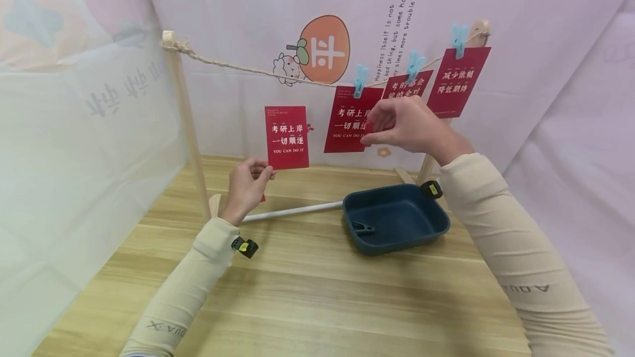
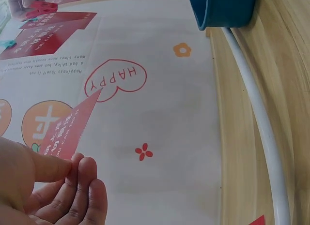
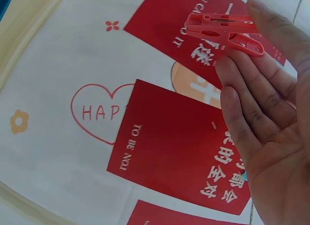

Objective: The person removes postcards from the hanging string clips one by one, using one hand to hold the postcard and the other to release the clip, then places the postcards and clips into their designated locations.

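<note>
My left hand pinches a red card with white lettering by its lower left corner, below the rope. In the right wrist view, a red clothespin is held between the thumb and fingers of my right hand. That hand is in front of the hanging cards, partly covering the left hanging card and the middle hanging card. A third hanging card is at the right. Light blue clothespins fix these cards to the rope.
Below stands a dark blue tray with a dark clothespin inside. A white rod runs low between the left wooden post and the tray. The printed cloth hangs behind. A red corner shows low in the left wrist view.
</note>
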`<state>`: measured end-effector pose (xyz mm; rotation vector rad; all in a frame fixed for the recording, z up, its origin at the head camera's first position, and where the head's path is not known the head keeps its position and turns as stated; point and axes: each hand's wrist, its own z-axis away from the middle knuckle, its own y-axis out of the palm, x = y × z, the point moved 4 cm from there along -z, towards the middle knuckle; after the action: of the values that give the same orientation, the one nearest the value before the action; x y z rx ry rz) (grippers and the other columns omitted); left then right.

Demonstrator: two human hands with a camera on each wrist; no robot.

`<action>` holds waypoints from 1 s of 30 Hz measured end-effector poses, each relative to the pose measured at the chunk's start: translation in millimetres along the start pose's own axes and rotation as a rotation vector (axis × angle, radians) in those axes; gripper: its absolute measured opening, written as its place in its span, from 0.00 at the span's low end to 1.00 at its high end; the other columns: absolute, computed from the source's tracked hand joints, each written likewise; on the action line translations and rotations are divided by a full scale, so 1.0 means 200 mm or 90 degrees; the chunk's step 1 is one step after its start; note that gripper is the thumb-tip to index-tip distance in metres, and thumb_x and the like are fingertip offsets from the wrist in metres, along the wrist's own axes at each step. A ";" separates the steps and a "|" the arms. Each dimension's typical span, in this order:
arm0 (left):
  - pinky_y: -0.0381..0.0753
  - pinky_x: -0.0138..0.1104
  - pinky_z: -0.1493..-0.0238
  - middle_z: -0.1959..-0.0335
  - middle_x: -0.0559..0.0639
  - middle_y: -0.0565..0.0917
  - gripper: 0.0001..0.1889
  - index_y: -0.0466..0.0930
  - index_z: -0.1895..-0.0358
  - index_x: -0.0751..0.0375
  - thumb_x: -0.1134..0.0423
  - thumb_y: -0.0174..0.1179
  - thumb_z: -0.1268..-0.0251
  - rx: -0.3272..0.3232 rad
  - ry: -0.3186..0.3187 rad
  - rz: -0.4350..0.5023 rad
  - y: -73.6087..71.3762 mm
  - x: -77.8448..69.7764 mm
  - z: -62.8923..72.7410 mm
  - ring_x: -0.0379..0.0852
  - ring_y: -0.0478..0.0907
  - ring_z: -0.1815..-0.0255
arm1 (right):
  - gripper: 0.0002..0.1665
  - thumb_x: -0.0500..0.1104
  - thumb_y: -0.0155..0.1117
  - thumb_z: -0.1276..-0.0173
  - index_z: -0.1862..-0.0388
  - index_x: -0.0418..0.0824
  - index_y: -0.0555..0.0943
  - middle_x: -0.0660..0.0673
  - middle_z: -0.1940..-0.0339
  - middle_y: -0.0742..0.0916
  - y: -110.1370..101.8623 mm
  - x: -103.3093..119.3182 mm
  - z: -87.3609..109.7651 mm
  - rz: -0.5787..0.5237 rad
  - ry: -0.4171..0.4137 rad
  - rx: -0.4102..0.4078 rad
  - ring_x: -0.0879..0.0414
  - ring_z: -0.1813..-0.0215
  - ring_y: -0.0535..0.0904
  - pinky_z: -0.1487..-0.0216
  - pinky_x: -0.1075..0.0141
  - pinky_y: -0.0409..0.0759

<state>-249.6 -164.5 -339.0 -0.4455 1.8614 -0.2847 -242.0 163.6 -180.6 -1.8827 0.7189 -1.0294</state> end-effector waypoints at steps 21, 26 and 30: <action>0.89 0.34 0.56 0.54 0.62 0.91 0.11 0.83 0.46 0.68 0.65 0.60 0.21 0.001 -0.050 -0.019 0.00 0.12 -0.02 0.56 0.90 0.54 | 0.23 0.52 0.86 0.44 0.52 0.46 0.89 0.46 0.55 0.93 0.17 -0.16 0.05 0.043 0.017 0.077 0.50 0.53 0.89 0.43 0.46 0.88; 0.88 0.30 0.61 0.53 0.62 0.91 0.11 0.83 0.45 0.67 0.64 0.60 0.21 0.009 -0.066 -0.023 0.01 0.15 -0.02 0.54 0.89 0.54 | 0.20 0.50 0.86 0.44 0.55 0.47 0.89 0.48 0.56 0.93 0.22 -0.19 0.05 0.046 0.008 0.094 0.52 0.54 0.89 0.44 0.48 0.90; 0.91 0.34 0.62 0.53 0.64 0.90 0.12 0.82 0.44 0.69 0.65 0.60 0.20 0.016 -0.083 -0.014 0.03 0.18 -0.03 0.58 0.89 0.52 | 0.19 0.51 0.86 0.43 0.55 0.48 0.89 0.49 0.58 0.92 0.26 -0.22 0.06 0.062 0.001 0.114 0.53 0.55 0.88 0.45 0.50 0.90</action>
<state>-266.8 -176.1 -370.5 -0.4567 1.7244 -0.2864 -257.9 177.0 -246.3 -1.6772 0.6883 -0.9990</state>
